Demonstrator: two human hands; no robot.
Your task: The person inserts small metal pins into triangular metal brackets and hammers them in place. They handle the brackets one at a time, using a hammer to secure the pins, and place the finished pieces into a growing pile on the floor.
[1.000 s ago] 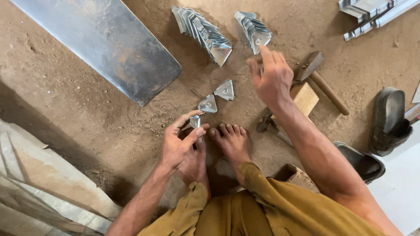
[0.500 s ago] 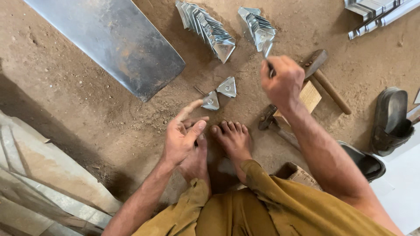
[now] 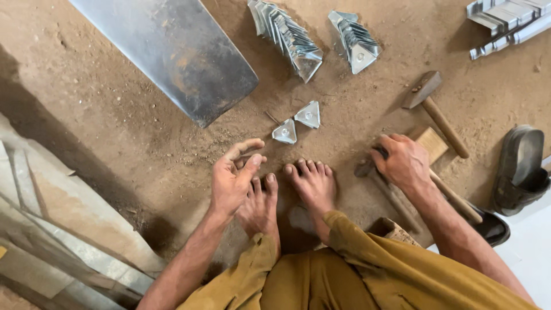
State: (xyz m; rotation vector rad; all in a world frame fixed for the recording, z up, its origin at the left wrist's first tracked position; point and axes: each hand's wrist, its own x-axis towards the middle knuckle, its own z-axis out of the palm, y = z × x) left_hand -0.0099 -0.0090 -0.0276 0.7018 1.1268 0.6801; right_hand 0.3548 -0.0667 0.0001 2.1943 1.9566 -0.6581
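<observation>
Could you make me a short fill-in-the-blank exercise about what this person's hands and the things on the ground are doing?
1. The right hand grips the handle of a ____ lying on the dirt.
2. The left hand rests open above the person's bare ____.
3. Ahead of the toes lie ____ small triangular metal pieces.
4. The second hammer lies beside a wooden ____.

Missing words: hammer; foot; two; block

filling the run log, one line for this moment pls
left hand: open above dirt floor | right hand: gripping wooden-handled hammer
</observation>
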